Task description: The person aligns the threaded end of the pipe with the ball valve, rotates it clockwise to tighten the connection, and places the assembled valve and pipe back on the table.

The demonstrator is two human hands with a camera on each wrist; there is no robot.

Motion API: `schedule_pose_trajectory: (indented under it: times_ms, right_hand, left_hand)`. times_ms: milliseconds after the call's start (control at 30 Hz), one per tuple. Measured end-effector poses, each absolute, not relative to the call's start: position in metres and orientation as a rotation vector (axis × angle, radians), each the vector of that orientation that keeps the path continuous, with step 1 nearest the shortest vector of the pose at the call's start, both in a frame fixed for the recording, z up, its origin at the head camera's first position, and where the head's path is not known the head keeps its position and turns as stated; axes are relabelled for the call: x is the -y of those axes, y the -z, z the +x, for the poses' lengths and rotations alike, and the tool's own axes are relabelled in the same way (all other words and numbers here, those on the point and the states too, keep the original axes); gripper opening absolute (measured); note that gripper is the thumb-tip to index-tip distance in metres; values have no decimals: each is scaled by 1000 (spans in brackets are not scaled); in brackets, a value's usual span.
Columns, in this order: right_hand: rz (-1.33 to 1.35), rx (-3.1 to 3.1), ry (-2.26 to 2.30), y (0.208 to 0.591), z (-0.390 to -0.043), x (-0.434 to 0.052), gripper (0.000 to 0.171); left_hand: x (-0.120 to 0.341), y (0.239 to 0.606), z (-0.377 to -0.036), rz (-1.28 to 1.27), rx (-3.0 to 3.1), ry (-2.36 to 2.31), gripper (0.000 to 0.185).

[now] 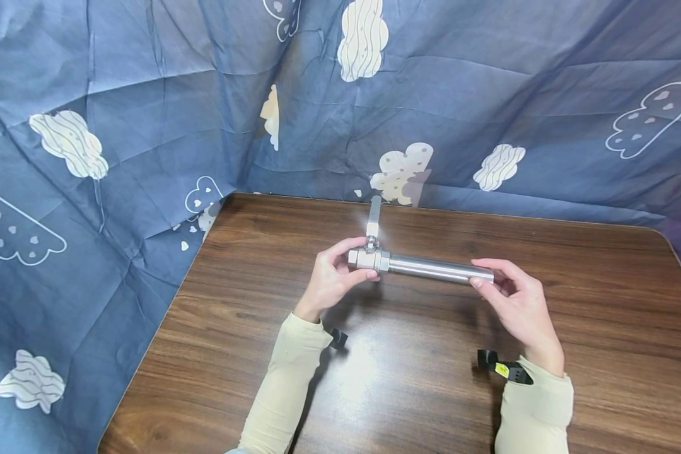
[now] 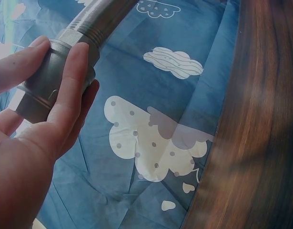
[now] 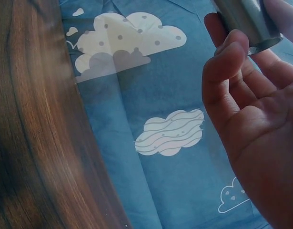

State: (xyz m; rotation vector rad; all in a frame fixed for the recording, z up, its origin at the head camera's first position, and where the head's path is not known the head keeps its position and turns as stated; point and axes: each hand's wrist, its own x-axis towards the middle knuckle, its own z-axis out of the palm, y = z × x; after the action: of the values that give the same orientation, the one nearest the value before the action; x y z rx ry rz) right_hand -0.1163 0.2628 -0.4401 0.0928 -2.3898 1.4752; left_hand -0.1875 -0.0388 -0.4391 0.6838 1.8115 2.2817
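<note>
Both hands hold a joined metal piece above the table, lying nearly level in the head view. My left hand [image 1: 333, 277] grips the ball valve [image 1: 369, 259] at the piece's left end, thumb on the near side. From the valve a flat lever handle [image 1: 374, 217] points away towards the back. A shiny steel pipe [image 1: 431, 267] runs right from the valve, threads showing at the joint. My right hand [image 1: 519, 302] pinches the pipe's far right end between thumb and fingers. In the right wrist view the pipe's open end [image 3: 265, 45] shows beside the curled fingers.
A brown wood-grain table [image 1: 420, 391] lies beneath the hands. Blue cloth [image 1: 318, 139] printed with clouds hangs behind it and along its left side. A black wrist camera [image 1: 488, 360] sits at the right wrist, another [image 1: 338, 339] at the left.
</note>
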Motion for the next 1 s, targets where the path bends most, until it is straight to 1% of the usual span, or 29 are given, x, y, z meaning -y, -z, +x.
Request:
schedule_pose_trajectory:
  times_ms: [333,500,633,800,1000]
  right_hand:
    - [53,2422,-1437,441,-117,-264,29]
    - [155,2358,-1552,441,-118,-263,32]
    - [273,2256,-1719,439,-119,-262,39]
    - [352,2193,-1781,437,-118,-262,51]
    - [335,2206,-1772,434,-117,-260,56]
  left_hand:
    - [39,437,-187,661,-1829,-2272,55]
    - [39,437,-187,660,-1844,-2267,57]
    - [39,437,-187,657,-1854,-2262,57]
    - [40,438,-187,665,-1862,-2264,57]
    - [40,438,-187,664,-1862,-2274,56]
